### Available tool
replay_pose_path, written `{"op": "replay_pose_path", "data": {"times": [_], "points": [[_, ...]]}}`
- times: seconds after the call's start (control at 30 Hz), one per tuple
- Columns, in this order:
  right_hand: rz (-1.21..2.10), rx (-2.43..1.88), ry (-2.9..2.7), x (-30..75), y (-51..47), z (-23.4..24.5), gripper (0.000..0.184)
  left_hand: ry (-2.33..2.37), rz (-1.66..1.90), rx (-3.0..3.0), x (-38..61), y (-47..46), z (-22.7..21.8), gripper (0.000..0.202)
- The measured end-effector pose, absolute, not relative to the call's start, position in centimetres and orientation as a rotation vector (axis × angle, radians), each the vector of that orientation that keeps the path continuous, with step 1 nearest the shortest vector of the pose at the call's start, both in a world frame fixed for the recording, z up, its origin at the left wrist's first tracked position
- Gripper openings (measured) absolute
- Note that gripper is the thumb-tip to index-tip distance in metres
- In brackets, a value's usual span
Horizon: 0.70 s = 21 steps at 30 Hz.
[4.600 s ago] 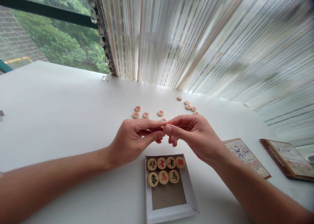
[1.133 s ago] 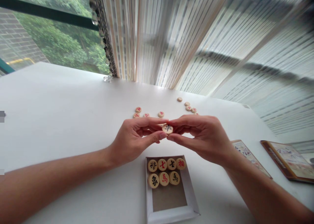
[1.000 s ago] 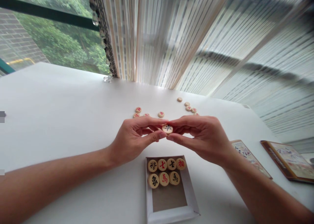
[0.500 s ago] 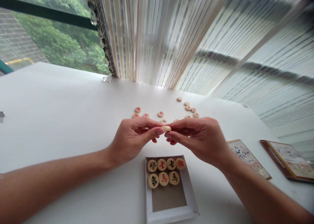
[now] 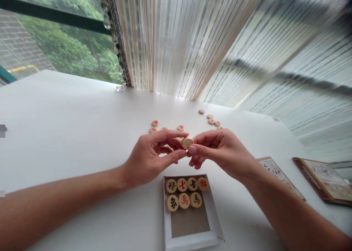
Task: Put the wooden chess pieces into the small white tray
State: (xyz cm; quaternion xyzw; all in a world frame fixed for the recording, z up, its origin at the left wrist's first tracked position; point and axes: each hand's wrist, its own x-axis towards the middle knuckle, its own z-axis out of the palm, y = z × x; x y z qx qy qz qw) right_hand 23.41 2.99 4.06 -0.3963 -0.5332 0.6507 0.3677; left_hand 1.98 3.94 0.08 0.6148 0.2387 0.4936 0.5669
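Both hands meet above the white table point(image 5: 68, 111), pinching one round wooden chess piece point(image 5: 187, 142) between their fingertips. My left hand point(image 5: 152, 155) holds it with thumb and forefinger from the left; my right hand point(image 5: 220, 152) grips it from the right. The piece shows its blank side. Just below the hands lies a shallow white box point(image 5: 213, 214) holding several wooden pieces point(image 5: 183, 192) marked with red and black characters, in two rows at its far end.
Several loose pieces point(image 5: 155, 123) lie on the table beyond the hands, more in a cluster point(image 5: 211, 118) farther right. Two printed box parts point(image 5: 277, 176) point(image 5: 324, 179) rest at the right. A striped curtain point(image 5: 220, 42) hangs behind the table.
The held piece has turned: a second ago its black character faced me, now its blank side does. Both hands stayed over the box, fingers shifting slightly.
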Motion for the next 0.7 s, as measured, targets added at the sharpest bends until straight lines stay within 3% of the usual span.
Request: {"op": "replay_pose_path", "data": {"times": [0.2,0.5,0.7], "points": [[1.782,-0.982,-1.363,23.49,3.19,3.58,0.020,0.589,1.128,1.488,1.82,3.99,-0.16,0.029],[1.681,-1.079,-1.330,22.68,2.95,3.79,0.034,0.579,1.118,1.613,1.80,3.89,-0.29,0.028],[1.600,-1.099,-1.387,22.65,2.82,3.45,0.031,0.586,1.154,1.840,1.67,3.84,-0.06,0.023]]}}
